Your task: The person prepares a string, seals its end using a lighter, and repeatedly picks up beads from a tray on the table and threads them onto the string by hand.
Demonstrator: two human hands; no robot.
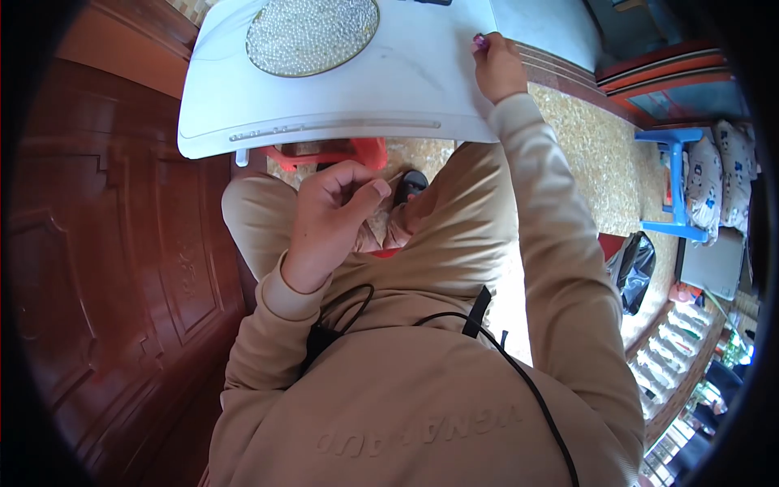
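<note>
My right hand point(499, 71) is at the right edge of the white table point(406, 85), arm stretched out. Its fingertips pinch a small pinkish-purple object point(479, 40), too small to name. My left hand point(326, 219) hovers above my lap, below the table's near edge. Its fingers are curled in with the thumb close to them, and whatever may be inside is hidden. On the table lies a round gold-rimmed tray point(315, 75) filled with many small pearl-like beads point(312, 34). Neither hand touches the tray.
A red plastic stool point(369, 152) is under the table. Dark wooden door panels point(122, 268) rise on the left. To the right are a blue stool point(677, 136), patterned cushions point(706, 183) and a black plastic bag point(638, 272). A black cable point(527, 369) runs across my sweatshirt.
</note>
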